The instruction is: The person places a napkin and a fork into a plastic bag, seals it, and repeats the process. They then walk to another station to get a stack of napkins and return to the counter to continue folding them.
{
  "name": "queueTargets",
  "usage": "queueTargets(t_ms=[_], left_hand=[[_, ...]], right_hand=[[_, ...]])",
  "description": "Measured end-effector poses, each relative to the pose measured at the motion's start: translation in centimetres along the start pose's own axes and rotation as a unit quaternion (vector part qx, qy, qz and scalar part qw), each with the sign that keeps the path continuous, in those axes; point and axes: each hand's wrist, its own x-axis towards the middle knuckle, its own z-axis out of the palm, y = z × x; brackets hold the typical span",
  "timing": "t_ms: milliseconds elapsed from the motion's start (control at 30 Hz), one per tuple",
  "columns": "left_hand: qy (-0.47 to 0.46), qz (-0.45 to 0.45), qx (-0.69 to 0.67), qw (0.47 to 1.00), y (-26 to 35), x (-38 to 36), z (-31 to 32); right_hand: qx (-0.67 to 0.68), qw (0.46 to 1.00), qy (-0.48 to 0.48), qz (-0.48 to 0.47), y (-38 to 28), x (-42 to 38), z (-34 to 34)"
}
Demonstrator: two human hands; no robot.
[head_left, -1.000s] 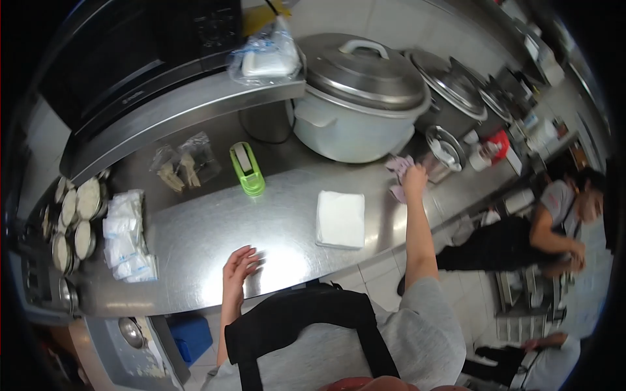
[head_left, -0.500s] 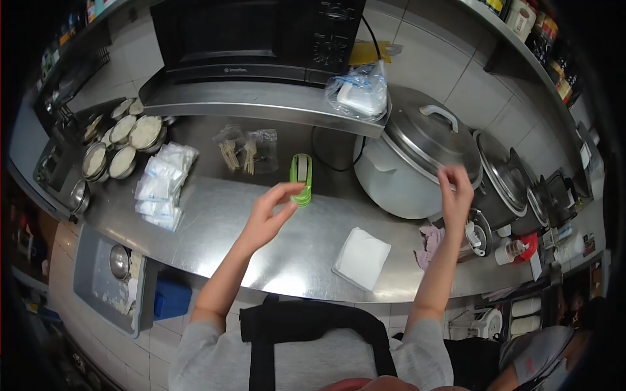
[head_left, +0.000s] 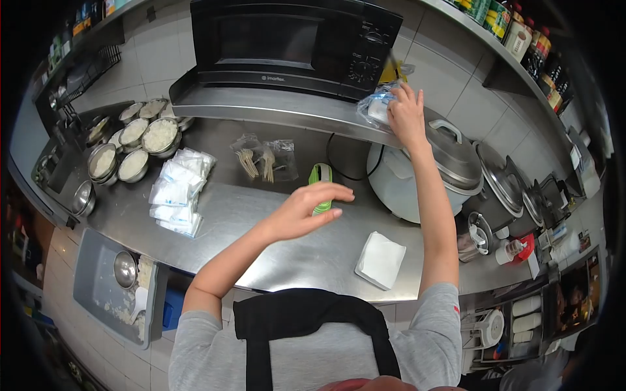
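My right hand (head_left: 407,116) is at the clear plastic bag (head_left: 377,109) on the right end of the steel shelf; its fingers look bent over the bag, and whether they grip it is unclear. My left hand (head_left: 310,210) hovers over the counter with thumb and fingers apart, partly covering the green tape dispenser (head_left: 320,174). A stack of white napkins (head_left: 381,260) lies near the counter's front edge. Left of the dispenser are small bags of wooden sticks (head_left: 268,163). Flat white packets (head_left: 179,189) overlap farther left.
A black microwave (head_left: 293,45) stands on the shelf. Large lidded pots (head_left: 398,176) line the right side. Metal bowls of a white grainy food (head_left: 160,135) crowd the left. Below the counter's left side is a grey tub (head_left: 94,287) with a bowl inside.
My right hand has moved up and left to the plastic bag. My left hand has shifted right, still spread. The view has turned slightly, and the pink cloth is no longer visible.
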Motion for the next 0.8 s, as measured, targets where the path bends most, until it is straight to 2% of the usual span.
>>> queueTargets(t_ms=[67, 133, 200, 267, 367, 400, 433, 467, 500, 533, 567, 600, 633, 667, 800], left_hand=[[0.003, 0.019, 0.021, 1.000, -0.6, 1.5, -1.0], [0.001, 0.059, 0.034, 0.998, -1.4, 3.3, -1.5], [-0.012, 0.082, 0.075, 0.994, -2.0, 5.7, -1.1], [-0.007, 0.094, 0.075, 0.993, -2.4, 7.9, -0.6], [0.024, 0.121, 0.122, 0.985, -4.1, 11.3, -0.4], [0.032, 0.120, 0.123, 0.985, -4.2, 12.2, -0.3], [0.053, 0.129, 0.109, 0.984, -6.2, 13.6, 0.1], [0.093, 0.111, 0.113, 0.983, -6.7, 14.8, 0.0], [0.165, 0.199, 0.193, 0.946, -7.3, 16.1, 0.1], [0.178, 0.216, 0.189, 0.941, -7.1, 17.4, 0.0], [0.181, 0.202, 0.233, 0.934, -6.9, 18.5, 0.1], [0.159, 0.185, 0.259, 0.935, -7.1, 19.3, 0.2], [0.155, 0.197, 0.274, 0.929, -9.0, 20.6, 0.3], [0.154, 0.207, 0.292, 0.921, -10.4, 21.8, 0.7], [0.138, 0.194, 0.292, 0.926, -10.8, 23.1, 1.2]], right_hand=[[0.025, 0.999, 0.016, 0.014, -0.1, 0.2, -0.2], [0.040, 0.997, -0.045, 0.050, -0.5, 0.0, -0.8], [-0.075, 0.993, -0.091, 0.031, -1.1, 0.1, -0.3], [-0.089, 0.995, -0.044, 0.018, -1.2, -0.2, -1.1], [-0.033, 0.994, 0.100, 0.036, -0.1, -0.6, -0.5], [-0.033, 0.995, 0.069, 0.071, -0.3, -0.5, -1.7], [-0.006, 0.991, 0.089, 0.101, 0.0, -0.4, -1.3], [-0.044, 0.987, 0.079, 0.133, 0.2, -0.2, -0.8], [-0.084, 0.984, 0.033, 0.154, 0.4, 0.0, 0.1], [-0.073, 0.984, -0.001, 0.162, 0.1, 0.2, -0.1], [-0.048, 0.985, 0.006, 0.167, 0.2, 0.2, 0.5], [-0.019, 0.985, -0.026, 0.168, -0.2, 0.2, 0.0], [0.004, 0.985, 0.012, 0.173, -0.2, 0.2, 0.4], [0.004, 0.981, -0.001, 0.196, -0.8, 0.3, -0.8], [0.041, 0.969, 0.031, 0.242, -0.5, -0.1, -0.9]])
